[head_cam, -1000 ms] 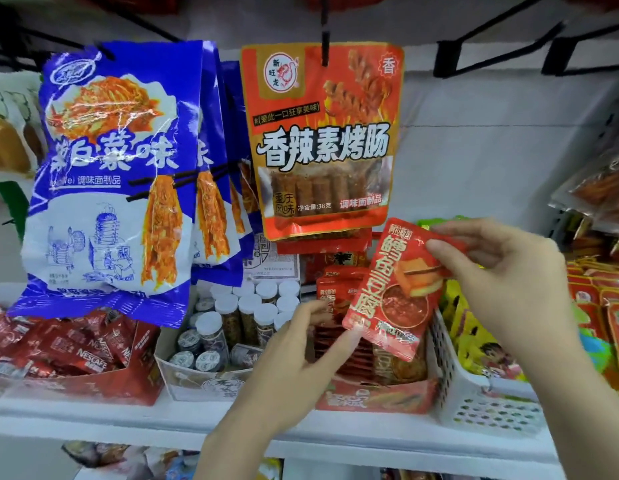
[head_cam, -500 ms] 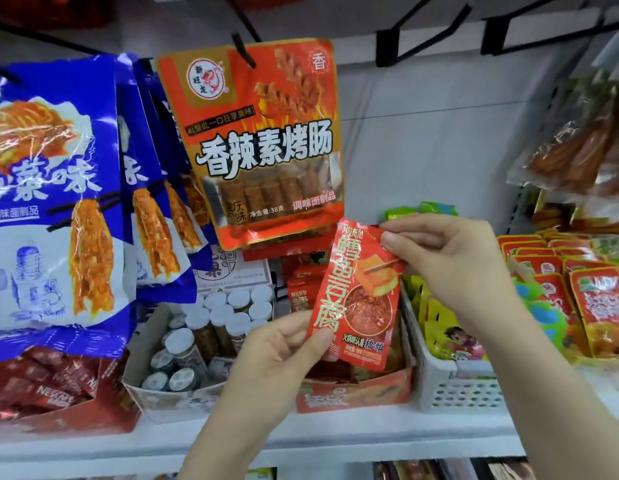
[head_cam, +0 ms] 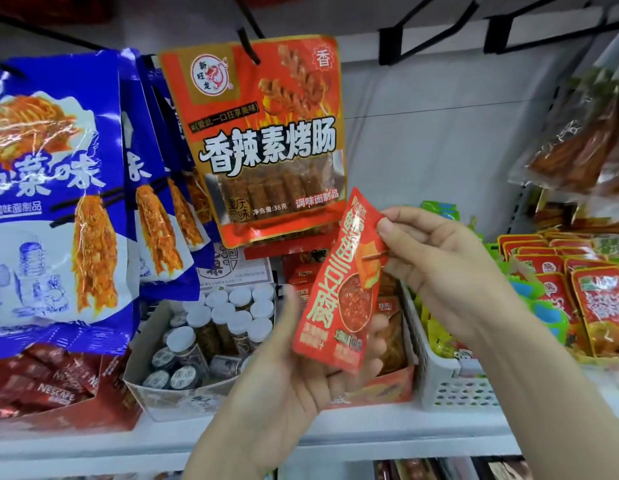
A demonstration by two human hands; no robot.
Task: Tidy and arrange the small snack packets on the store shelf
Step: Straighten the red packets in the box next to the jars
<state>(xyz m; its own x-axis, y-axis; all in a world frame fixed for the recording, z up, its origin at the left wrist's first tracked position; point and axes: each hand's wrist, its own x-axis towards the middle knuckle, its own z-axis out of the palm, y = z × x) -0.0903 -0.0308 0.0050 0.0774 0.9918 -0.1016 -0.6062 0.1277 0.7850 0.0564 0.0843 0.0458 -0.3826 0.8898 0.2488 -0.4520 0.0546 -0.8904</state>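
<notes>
A small red snack packet with green lettering stands almost upright in front of the shelf. My right hand pinches its upper right edge between thumb and fingers. My left hand lies palm up under the packet's bottom edge, fingers loosely spread behind it, thumb blurred to the left. Just behind the packet stands a red display box with more packets of the same kind.
Blue bags and an orange-red bag hang from hooks above. On the white shelf stand a box of white-capped jars, a red Nescafe carton, a white perforated basket and red packets to the right.
The packet has swung from tilted to nearly upright and come closer. My left hand went from touching its lower corner to lying palm up beneath it. The view has shifted slightly.
</notes>
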